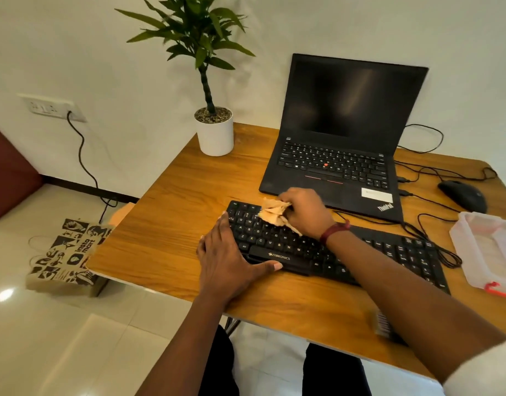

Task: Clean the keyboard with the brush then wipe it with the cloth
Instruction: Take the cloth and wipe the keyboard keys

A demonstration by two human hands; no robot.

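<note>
The keyboard [400,252] lies across the near middle of the table [160,224], just in front of the open laptop [343,144], whose screen is dark. The left hand [226,252] lies flat on the keyboard's left end, fingers straight and close together along its side edge, thumb stretched out along the front edge below the space bar. The right hand [306,212] grips a crumpled tan cloth [274,214], fingers curled round it, and holds it down on the upper left keys. A red band [334,230] sits on the right wrist.

The brush [382,324] lies near the table's front edge, blurred and partly hidden behind the right forearm; only its pale bristle end shows clearly.

A mouse [463,195] sits to the right of the laptop, with black cables running between them and along the keyboard's far side. A clear plastic box [486,252] stands at the right edge, just beside the keyboard's right end. A potted plant [214,132] stands at the far left corner. On the floor left of the table sits 1 printed paper bag [66,255], and a cable hangs from a wall socket [52,107].
</note>
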